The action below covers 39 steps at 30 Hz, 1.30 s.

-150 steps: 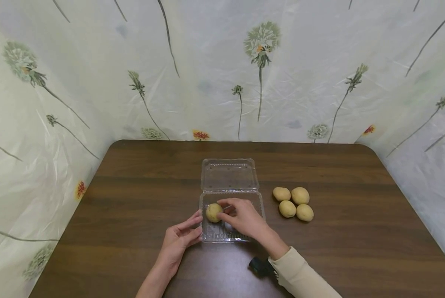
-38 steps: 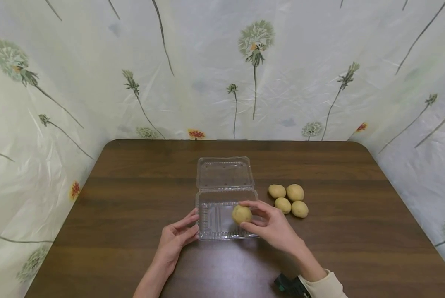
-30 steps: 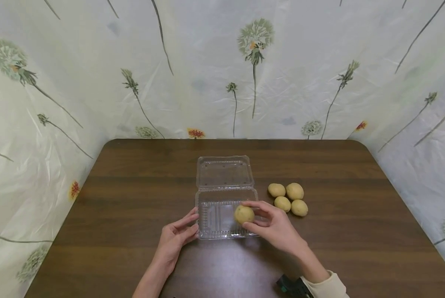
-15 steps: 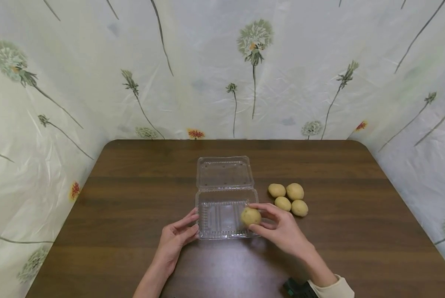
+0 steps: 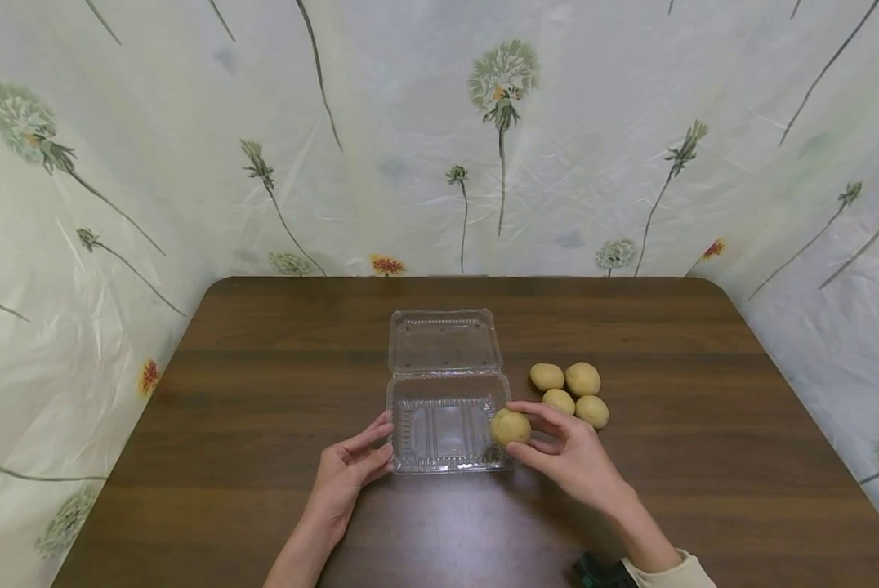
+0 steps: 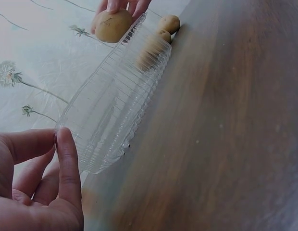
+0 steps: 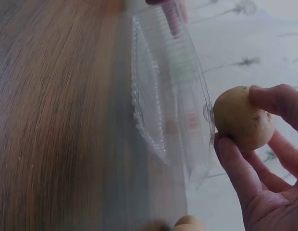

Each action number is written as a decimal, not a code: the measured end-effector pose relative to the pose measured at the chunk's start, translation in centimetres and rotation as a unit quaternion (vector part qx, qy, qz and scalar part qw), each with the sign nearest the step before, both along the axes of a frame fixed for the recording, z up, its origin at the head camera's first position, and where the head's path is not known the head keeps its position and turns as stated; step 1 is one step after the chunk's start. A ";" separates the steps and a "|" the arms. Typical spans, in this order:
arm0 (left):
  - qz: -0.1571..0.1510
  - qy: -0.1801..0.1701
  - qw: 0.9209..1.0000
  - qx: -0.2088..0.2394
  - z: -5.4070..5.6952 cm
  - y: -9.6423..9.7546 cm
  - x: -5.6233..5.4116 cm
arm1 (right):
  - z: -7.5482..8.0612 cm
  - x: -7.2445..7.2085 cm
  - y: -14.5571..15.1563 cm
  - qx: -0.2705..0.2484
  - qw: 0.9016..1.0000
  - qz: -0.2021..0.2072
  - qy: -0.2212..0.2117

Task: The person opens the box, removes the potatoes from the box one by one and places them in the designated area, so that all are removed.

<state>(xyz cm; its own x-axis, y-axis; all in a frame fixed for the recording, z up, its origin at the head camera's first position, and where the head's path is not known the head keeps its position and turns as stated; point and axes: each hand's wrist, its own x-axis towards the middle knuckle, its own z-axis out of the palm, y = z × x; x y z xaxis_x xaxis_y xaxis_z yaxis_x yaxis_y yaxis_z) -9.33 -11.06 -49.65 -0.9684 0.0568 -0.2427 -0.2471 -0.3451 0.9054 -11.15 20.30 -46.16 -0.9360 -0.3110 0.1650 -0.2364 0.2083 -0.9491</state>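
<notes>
A potato (image 5: 510,427) is pinched between the thumb and fingers of my right hand (image 5: 582,465), at the right rim of a clear plastic clamshell container (image 5: 439,433). In the right wrist view the potato (image 7: 244,118) is up at the container's edge. The container sits on the table with its lid (image 5: 444,341) folded back, and nothing lies in its base. My left hand (image 5: 344,482) holds the container's left side; the left wrist view shows thumb and finger pinching its rim. Several more potatoes (image 5: 582,379) lie grouped right of the container.
The dark wooden table (image 5: 300,343) ends at the back against a flower-printed sheet (image 5: 381,122), which also hangs at both sides. A black device (image 5: 603,570) is at the right wrist, beside a cream sleeve (image 5: 675,572).
My right hand has lifted the potato from inside the container's left part and carried it right, to the right rim. My left hand stays on the container's left side.
</notes>
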 end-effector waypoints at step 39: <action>-0.005 -0.005 1.000 -0.007 -0.2 -0.1 -0.1 | -1.1 1.1 2.9 0.017 0.998 -0.066 -0.002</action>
<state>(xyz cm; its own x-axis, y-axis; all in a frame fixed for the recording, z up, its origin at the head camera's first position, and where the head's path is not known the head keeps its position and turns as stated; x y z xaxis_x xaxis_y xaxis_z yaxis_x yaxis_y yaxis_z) -9.41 -11.13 -49.90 -0.9654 0.0635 -0.2531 -0.2597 -0.3300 0.9076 -10.00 23.16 -47.22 -0.9699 -0.1901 0.1520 -0.2005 0.2698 -0.9418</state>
